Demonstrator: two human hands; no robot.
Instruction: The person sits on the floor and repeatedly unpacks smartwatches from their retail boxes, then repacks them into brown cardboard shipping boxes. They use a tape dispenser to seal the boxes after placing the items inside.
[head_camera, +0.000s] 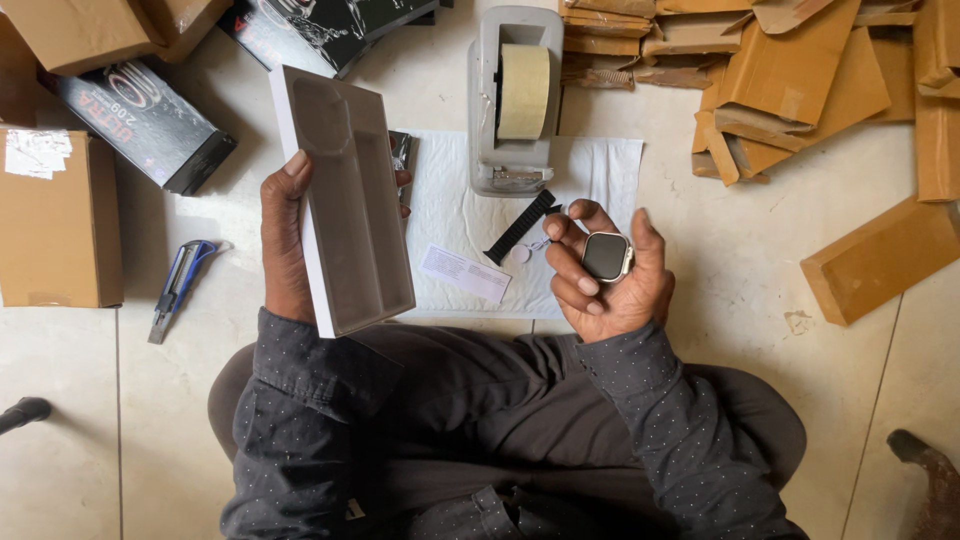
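The person's lap, in dark trousers (470, 400) and a dotted dark shirt (300, 420), fills the near edge of the view; above it the left hand (285, 240) holds a shallow grey tray insert (350, 200) upright on its long edge, thumb pressed on one rim and fingertips curled round the far rim, its moulded recesses facing the camera; the right hand (605, 275) cradles a square smartwatch body (606, 256) with a dark screen, fingers curled about it and pinching its sides, thumb along the top. Just beyond that hand a black watch strap (522, 227) lies on a white padded mailer (470, 230) spread on the tiled floor (800, 400), with a small white slip (465, 273) beside it; a grey tape dispenser (513, 100) with a pale roll stands on the mailer's far edge. A blue utility knife (178, 287) lies left of the tray (well apart from it); black product boxes (145, 120) and a brown carton (58, 220) sit farther left; folded brown cardboard boxes (800, 80) are heaped at the right.
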